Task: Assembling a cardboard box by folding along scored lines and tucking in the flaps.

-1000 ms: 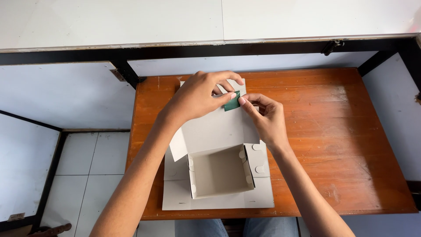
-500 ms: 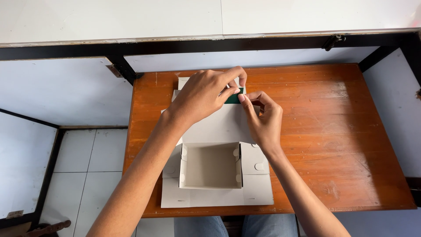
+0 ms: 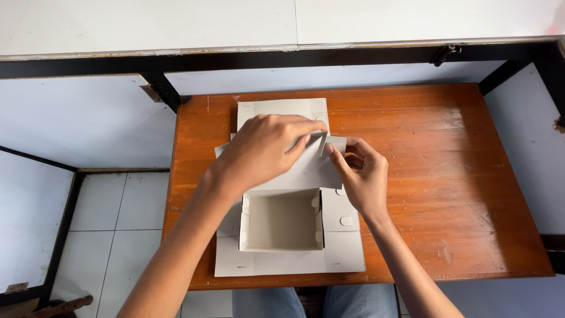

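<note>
A pale grey cardboard box [image 3: 281, 221] stands partly folded on the brown wooden table [image 3: 435, 176], its open cavity facing up and flat flaps spread around it. My left hand [image 3: 262, 150] lies over the raised lid panel [image 3: 306, 171] and pinches its right edge. My right hand [image 3: 362, 176] pinches a small side flap [image 3: 334, 143] of that lid, right next to my left fingertips. Another flat panel [image 3: 282, 108] of the box lies on the table beyond my hands.
The table's front edge sits just above my knees in blue trousers [image 3: 318, 303]. A black metal frame [image 3: 159, 85] and white wall panels run behind the table. White floor tiles [image 3: 112, 206] show at the left.
The lid panel has been folded down toward the box cavity and the green piece between my fingers is no longer visible. Both hands have moved slightly nearer to me.
</note>
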